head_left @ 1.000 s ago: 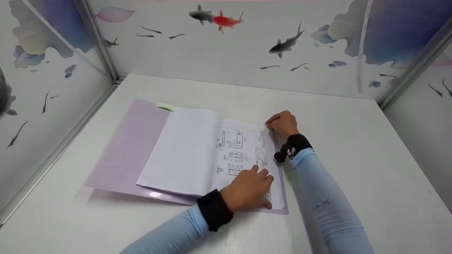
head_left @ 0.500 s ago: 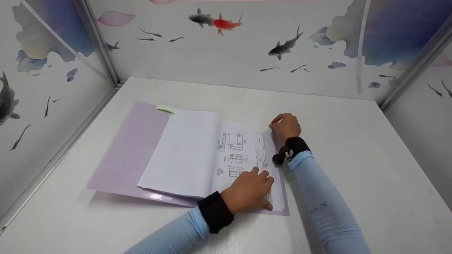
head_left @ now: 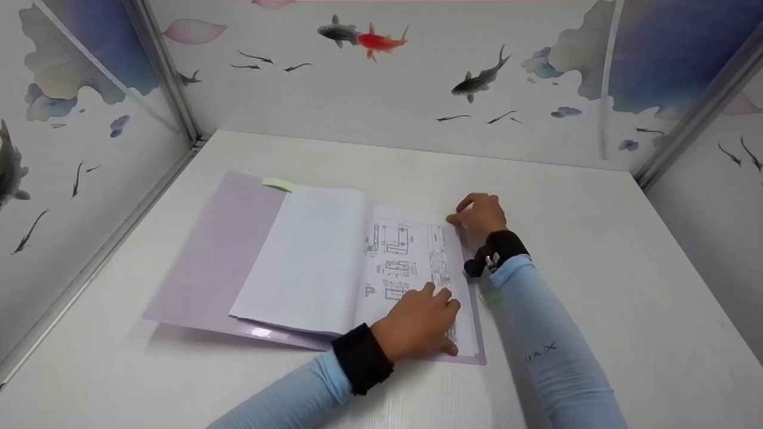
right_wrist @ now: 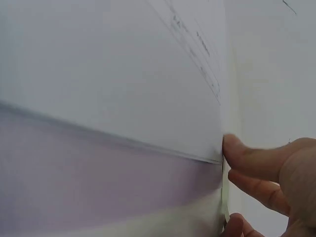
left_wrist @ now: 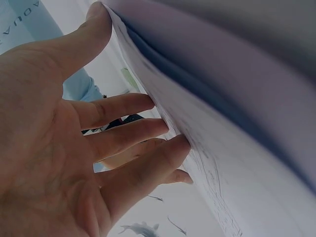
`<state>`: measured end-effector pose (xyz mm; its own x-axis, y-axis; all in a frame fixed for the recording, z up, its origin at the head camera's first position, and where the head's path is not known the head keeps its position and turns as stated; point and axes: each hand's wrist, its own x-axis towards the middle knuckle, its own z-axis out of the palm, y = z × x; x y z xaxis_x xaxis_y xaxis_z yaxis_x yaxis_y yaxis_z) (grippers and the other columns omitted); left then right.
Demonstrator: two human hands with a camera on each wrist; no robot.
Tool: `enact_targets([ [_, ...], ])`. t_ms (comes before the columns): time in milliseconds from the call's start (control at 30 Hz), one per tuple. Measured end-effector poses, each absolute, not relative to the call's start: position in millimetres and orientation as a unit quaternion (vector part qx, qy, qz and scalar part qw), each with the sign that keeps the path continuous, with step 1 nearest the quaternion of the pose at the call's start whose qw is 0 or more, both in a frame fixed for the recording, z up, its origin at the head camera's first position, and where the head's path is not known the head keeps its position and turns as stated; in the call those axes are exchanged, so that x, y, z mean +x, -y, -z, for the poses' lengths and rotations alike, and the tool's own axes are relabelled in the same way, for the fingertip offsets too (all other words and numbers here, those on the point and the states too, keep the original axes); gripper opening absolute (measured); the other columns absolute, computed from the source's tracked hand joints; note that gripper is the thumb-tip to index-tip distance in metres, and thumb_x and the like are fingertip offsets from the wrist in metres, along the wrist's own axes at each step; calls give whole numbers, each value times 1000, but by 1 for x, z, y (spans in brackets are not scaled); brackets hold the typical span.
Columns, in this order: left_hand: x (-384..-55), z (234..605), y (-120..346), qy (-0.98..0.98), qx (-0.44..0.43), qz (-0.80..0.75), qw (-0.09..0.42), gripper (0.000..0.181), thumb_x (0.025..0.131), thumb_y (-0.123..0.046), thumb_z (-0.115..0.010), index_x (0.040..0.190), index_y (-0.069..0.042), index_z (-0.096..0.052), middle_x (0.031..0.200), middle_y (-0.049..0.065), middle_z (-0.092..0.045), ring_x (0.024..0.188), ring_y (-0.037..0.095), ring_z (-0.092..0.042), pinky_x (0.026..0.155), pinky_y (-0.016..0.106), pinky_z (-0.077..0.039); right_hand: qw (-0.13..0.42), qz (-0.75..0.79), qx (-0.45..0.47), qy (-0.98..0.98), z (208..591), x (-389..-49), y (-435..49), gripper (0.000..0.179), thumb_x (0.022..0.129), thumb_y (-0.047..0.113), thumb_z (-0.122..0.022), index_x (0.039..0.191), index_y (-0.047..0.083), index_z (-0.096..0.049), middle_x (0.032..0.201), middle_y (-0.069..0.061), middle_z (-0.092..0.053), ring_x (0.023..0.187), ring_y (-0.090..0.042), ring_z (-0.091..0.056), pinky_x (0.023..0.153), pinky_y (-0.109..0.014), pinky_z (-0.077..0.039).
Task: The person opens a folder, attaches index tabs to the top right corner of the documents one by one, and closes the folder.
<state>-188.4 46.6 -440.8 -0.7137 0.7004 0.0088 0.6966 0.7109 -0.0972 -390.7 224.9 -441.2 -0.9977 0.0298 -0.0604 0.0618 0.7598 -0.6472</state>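
Observation:
A pale purple folder [head_left: 208,256] lies open on the white table with a stack of paper in it. On the left is a blank white sheet [head_left: 310,250]; the right page [head_left: 405,256] carries technical drawings. My left hand [head_left: 417,322] rests on the lower part of that page with fingers spread, as in the left wrist view, where the thumb tip [left_wrist: 98,15] touches the near edge. At the page's top right corner is my right hand [head_left: 480,214]. Its thumb [right_wrist: 247,158] touches the edge there, apart from the index finger [right_wrist: 261,190]. The contact under the other fingers is partly hidden.
A pale green tab [head_left: 277,185] sticks out at the top of the left sheets. Another greenish piece [head_left: 490,297] shows by the folder's right edge, under the right forearm. Printed panels with fish [head_left: 381,42] enclose the table's back and sides.
My right thumb has slid slightly left along the page's top corner and now stands apart from the index finger, which it met earlier. The left hand and folder stay in place.

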Motion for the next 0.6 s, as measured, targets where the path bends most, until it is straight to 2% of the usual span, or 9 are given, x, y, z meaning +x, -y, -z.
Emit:
enact_targets([
  [300,-189,440,-48,927,-373,-40,7,62,89,-61,-72,126,-12,-65,117,1,-65,96,19,-55,70,28,-51,38,330,26,-943,438,-392,-227,32,95,26,-73,119,5,-68,157,-29,-36,141,-46,-41,120,-59,-34],
  [433,-189,439,-48,927,-372,-43,6,62,89,-62,-71,126,-13,-65,117,1,-65,96,19,-55,70,28,-51,33,324,7,-945,439,-393,-229,29,95,21,-70,118,4,-70,155,-29,-40,140,-46,-43,119,-59,-34],
  [600,-188,440,-49,928,-371,-45,8,62,89,-62,-71,127,-13,-65,116,1,-66,96,19,-56,70,29,-51,31,311,5,-950,441,-394,-229,35,94,28,-73,118,3,-69,155,-30,-40,140,-47,-43,119,-59,-35],
])
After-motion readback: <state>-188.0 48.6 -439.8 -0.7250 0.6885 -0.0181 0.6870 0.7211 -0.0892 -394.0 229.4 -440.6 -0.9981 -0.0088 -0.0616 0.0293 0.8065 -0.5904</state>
